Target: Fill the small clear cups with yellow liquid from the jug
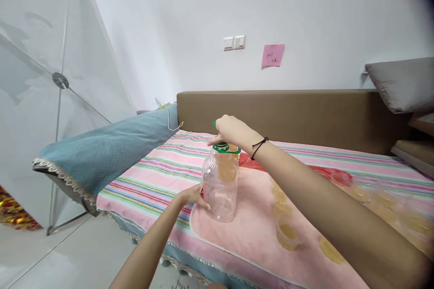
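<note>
A large clear plastic jug [220, 194] stands upright on the pink mat, with a green handle ring [233, 150] around its neck. My left hand [195, 195] grips its lower left side, thumb in front. Over the mouth, my right hand [230, 130] has its fingers bent around a green cap [214, 123], of which only an edge shows. Whether the cap touches the neck is hidden. Something yellow shows through and behind the jug. Clear cups of yellow contents [287, 232] stand to the right, some behind my right forearm.
The pink mat [251, 244] lies on a striped cover [162, 169] over a sofa seat. Red plastic [251, 161] lies behind the cups. A brown backrest [294, 110] runs along the wall, a blue-covered armrest [115, 140] at left, a grey cushion [403, 82] at right.
</note>
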The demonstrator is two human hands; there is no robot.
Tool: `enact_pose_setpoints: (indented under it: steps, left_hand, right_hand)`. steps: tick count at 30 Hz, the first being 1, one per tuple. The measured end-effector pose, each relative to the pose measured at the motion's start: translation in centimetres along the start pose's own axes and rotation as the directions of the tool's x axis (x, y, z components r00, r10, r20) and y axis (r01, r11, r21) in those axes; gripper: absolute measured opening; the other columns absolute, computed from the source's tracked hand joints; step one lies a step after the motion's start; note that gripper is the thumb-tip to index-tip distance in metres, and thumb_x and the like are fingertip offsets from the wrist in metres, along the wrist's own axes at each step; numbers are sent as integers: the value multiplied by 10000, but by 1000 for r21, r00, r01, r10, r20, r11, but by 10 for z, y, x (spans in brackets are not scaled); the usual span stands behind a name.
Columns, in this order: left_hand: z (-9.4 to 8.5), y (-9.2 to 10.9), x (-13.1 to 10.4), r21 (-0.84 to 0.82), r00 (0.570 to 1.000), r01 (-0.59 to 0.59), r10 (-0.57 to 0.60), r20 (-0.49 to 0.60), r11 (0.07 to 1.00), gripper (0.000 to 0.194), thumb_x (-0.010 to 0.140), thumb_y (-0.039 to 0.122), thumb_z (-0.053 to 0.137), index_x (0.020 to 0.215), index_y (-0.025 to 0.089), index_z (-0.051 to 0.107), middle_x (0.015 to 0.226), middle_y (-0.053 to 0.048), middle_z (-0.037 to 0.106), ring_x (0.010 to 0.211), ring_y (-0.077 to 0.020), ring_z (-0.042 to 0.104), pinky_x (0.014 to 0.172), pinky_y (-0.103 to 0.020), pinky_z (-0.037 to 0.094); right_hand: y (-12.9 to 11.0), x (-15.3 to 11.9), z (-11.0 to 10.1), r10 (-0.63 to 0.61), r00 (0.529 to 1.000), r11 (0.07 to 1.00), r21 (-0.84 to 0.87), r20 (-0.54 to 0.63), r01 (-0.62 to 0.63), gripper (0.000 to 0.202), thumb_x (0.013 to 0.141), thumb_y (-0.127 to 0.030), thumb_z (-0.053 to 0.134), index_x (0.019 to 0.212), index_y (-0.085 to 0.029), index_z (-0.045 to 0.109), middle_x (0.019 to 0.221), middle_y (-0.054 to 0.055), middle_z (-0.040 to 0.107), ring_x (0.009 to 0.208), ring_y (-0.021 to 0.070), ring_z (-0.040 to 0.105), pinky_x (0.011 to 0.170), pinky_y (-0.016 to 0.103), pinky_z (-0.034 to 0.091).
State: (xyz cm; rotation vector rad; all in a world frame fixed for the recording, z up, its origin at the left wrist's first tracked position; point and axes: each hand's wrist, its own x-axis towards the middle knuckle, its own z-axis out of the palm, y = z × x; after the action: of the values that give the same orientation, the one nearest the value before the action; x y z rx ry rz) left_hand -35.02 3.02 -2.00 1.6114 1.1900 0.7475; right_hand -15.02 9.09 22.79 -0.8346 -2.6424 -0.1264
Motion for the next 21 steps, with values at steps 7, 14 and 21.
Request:
enact_pose_setpoints:
  steps: [7,14,21]
  left_hand:
    - [5,17,-17,-89,992,3,-14,-127,996,1127,309,343,932,1343,217,501,1332,-152,585,1227,-373,524,1062,-543,364]
    - [33,56,-55,-70,684,-236,114,-721,969,716,637,483,783,1250,248,498,1420,-135,475,1330,-285,436,1073,-407,357]
    - [144,103,-34,126,70,-364,163,-984,923,314,864,385,561,661,213,394,611,66,339,580,-102,319,578,-239,286]
  right_hand:
    - [20,-59,-42,106,923,994,41,-371,-98,491,943,-551,457,825,-183,759,743,71,737,742,208,684,622,292,444]
    - [80,-224,-33,327,542,910,413,-774,40,129,852,-309,659,886,-234,758,726,3,742,634,152,690,656,302,568]
    - [127,-330,30,668,456,698,708,-588,-110,264,765,-392,735,583,-206,688,496,-6,612,446,134,551,458,279,474]
